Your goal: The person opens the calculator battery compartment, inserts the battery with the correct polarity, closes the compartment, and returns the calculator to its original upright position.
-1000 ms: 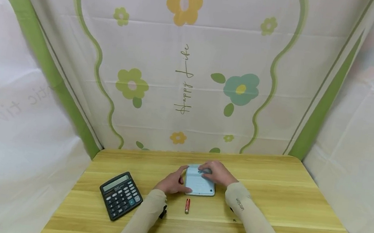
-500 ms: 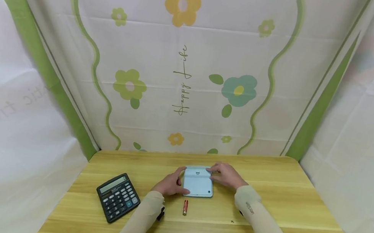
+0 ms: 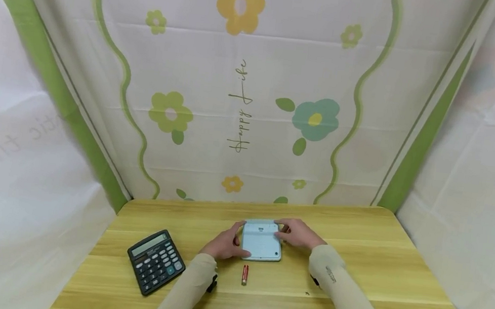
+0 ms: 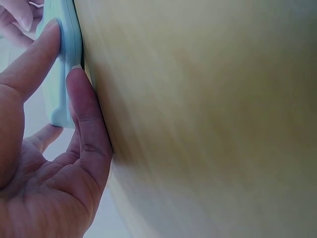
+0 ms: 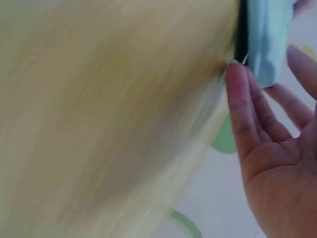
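A light blue calculator [image 3: 262, 245] lies back side up on the table, with a small latch mark near its far end. My left hand [image 3: 222, 243] grips its left side, thumb [image 4: 42, 44] over the back and fingers along the edge and far corner. On the other side, my right hand [image 3: 300, 233] holds the far right corner. In the right wrist view, its fingertips [image 5: 237, 82] are right at the calculator's lower edge, with the thumb above the back. A red battery [image 3: 245, 275] lies on the table just in front of the calculator.
To the left a black desk calculator [image 3: 155, 262] lies at an angle, face up, beside the left forearm. The wooden table [image 3: 350, 299] ends at the back against a flower-printed curtain [image 3: 256, 74]. A small dark speck [image 3: 307, 293] shows near the right sleeve.
My right hand has moved from over the latch area to the calculator's far right corner, uncovering the latch. The left hand keeps its grip; the battery stays put.
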Demonstrator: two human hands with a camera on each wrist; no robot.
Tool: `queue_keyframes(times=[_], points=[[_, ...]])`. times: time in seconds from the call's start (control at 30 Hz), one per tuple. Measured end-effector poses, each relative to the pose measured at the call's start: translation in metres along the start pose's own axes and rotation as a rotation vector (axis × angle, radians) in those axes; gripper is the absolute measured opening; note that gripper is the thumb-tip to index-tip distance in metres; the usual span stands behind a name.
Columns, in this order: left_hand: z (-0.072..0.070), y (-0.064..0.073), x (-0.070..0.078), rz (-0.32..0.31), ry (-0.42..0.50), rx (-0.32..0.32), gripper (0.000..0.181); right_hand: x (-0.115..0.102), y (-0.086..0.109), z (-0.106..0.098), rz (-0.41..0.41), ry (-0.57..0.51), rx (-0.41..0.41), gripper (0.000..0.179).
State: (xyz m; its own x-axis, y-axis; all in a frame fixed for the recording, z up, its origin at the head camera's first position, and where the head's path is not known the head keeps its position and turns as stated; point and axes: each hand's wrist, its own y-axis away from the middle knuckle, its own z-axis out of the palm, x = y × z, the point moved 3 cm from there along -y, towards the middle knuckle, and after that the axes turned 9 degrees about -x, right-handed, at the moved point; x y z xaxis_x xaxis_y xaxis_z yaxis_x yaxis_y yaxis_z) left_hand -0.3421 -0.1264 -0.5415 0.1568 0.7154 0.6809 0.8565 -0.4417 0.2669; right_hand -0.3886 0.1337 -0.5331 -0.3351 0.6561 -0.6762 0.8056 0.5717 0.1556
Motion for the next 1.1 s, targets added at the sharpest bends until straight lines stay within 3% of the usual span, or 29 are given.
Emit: queue_keyframes(times=[0.43, 0.57, 0.8, 1.1], points=[[0.001, -0.003, 0.002, 0.030, -0.007, -0.022, 0.103, 0.002, 0.002, 0.005, 0.010, -0.107, -0.033, 0.051], [0.001, -0.002, -0.002, 0.027, -0.015, -0.024, 0.103, 0.000, 0.003, 0.003, -0.026, -0.133, -0.040, 0.052], [0.000, -0.002, -0.010, 0.040, -0.009, -0.040, 0.103, 0.001, 0.001, -0.001, -0.017, -0.184, -0.019, 0.050], [0.000, -0.005, -0.011, 0.055, -0.014, -0.079, 0.107, -0.006, 0.000, -0.008, -0.114, -0.213, 0.029, 0.047]])
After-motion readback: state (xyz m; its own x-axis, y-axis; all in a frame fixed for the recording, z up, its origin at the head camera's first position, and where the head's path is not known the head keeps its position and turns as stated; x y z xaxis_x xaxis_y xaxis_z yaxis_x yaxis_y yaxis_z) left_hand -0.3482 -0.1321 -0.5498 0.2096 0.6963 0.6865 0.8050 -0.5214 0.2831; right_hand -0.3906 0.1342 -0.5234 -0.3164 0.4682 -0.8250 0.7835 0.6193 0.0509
